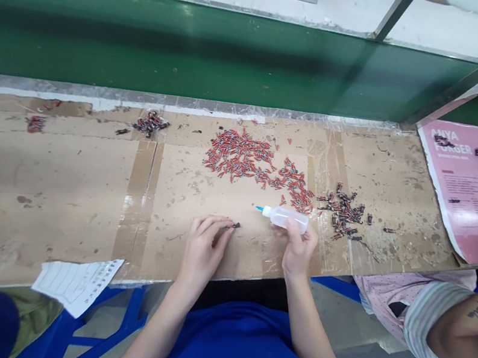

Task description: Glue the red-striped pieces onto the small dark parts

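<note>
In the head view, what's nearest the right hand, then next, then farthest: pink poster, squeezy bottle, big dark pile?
1. Squeezy bottle: in the right hand.
2. Big dark pile: just right of the hand.
3. Pink poster: far right.

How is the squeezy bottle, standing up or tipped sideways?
Tipped sideways: the bottle in the right hand lies lengthwise across the view, its blue tip pointing left.

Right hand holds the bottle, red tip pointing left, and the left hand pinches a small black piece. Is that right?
Not quite: the tip is blue, not red, as the head view shows. The right hand holds the bottle, tip pointing left, and the left hand pinches the small black piece.
</note>
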Demonstrator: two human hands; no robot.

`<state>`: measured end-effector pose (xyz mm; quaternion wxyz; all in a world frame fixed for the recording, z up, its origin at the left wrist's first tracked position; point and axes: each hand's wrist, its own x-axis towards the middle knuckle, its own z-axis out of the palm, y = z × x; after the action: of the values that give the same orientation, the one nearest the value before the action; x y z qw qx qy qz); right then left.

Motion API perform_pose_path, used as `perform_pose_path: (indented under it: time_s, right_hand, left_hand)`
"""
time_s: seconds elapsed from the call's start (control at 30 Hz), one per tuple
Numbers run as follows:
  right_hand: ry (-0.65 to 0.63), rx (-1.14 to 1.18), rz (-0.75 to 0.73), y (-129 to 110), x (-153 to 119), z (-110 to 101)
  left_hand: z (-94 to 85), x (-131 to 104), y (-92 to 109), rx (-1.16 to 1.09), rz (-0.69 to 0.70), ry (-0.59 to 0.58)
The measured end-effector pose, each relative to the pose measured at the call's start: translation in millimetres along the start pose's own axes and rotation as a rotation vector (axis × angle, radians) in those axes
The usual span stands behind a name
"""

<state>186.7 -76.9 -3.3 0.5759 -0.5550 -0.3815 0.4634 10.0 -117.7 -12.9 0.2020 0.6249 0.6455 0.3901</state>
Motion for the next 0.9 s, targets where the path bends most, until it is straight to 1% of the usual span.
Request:
perform_pose_path:
  time_s: [0.1, 0.2, 0.3, 0.37, 0.43, 0.5, 0.57, 0.63, 0.7, 0.73, 0.8, 0.9]
  right_hand:
    - [-0.079, -0.049, -0.077, -2.8, -3.4, 7.8]
    - [-0.212, -0.145, -0.160, -4.0, -6.2, 25.3]
    - [-0.329, -0.327, -0.188, -0.1, -5.8, 44.4]
    - [-0.372, -0.440, -0.214, 4.0, -4.9, 52.7]
    - [-0.388, -0.517, -0.240, 6.5, -4.7, 53.9]
    - [-0.384, -0.567, -0.274, 5.8, -5.2, 46.1]
    - [-0.335, -0.616, -0.340, 1.5, -4.7, 29.3]
    - [-0.213, -0.695, -0.411, -4.1, -1.5, 6.8]
    - [-0.050, -0.817, -0.435, -8.0, 4.6, -15.5]
    - [0.005, -0.877, -0.437, -8.7, 8.2, -24.6]
    - [0.037, -0.962, -0.442, -7.6, 15.0, -36.8]
    - [-0.013, -1.016, -0.442, -4.1, 21.2, -41.8]
  left_hand:
    - [-5.7, -1.9, 2.3, -0.123, -0.127, 0.038]
    - [-12.0, -5.4, 3.4, -0.319, -0.298, 0.142]
    - [-18.3, -8.7, -0.4, -0.522, -0.448, 0.248]
    - [-21.8, -9.9, -4.7, -0.596, -0.508, 0.288]
    - [-23.6, -10.2, -8.1, -0.610, -0.527, 0.310]
    - [-23.5, -9.9, -8.9, -0.597, -0.523, 0.312]
    - [-22.4, -9.9, -6.0, -0.595, -0.519, 0.307]
    - [-21.7, -10.5, 0.4, -0.594, -0.518, 0.298]
    - [-22.3, -12.1, 9.1, -0.576, -0.508, 0.262]
    - [-22.9, -13.2, 13.8, -0.563, -0.495, 0.231]
    - [-24.4, -15.5, 22.8, -0.537, -0.456, 0.152]
    - [-24.1, -18.4, 32.7, -0.522, -0.386, 0.067]
